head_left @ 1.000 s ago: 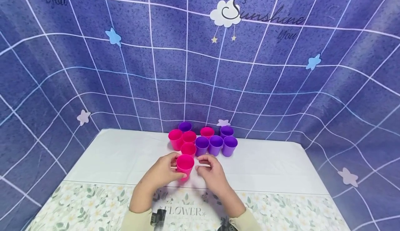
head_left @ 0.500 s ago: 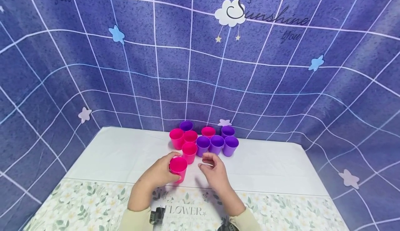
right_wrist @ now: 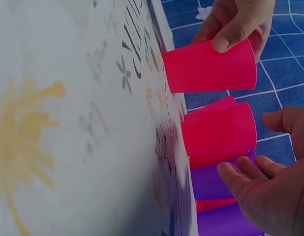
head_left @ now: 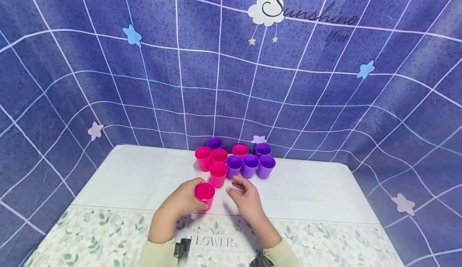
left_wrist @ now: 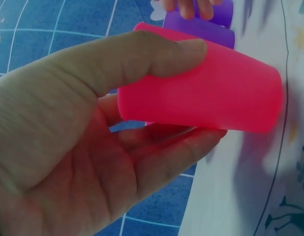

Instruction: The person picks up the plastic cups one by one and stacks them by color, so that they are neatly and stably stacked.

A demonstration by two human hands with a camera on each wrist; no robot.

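Observation:
My left hand (head_left: 185, 197) grips a pink plastic cup (head_left: 204, 197), thumb on the near side and fingers behind it. In the left wrist view the thumb lies along the wall of this pink cup (left_wrist: 206, 93). Just behind it, to the right, another pink cup (head_left: 218, 175) stands upright on the white cloth. My right hand (head_left: 249, 199) hovers to the right of both, fingers loosely bent around nothing, close in front of a purple cup (head_left: 234, 166). The right wrist view shows the right hand (right_wrist: 277, 182) with thumb and fingers apart, beside the standing cups.
Behind are more upright cups: a pink cup (head_left: 203, 158) at left, a purple cup (head_left: 214, 143) behind it, and a purple cup (head_left: 266, 167) at the right end. The white cloth (head_left: 310, 191) meets a floral cloth (head_left: 317, 243) in front. A blue grid curtain (head_left: 231, 78) surrounds the table.
My left hand has drawn its pink cup slightly left and toward me, away from the pink cup behind. The right hand has stayed nearly in place, its fingers empty.

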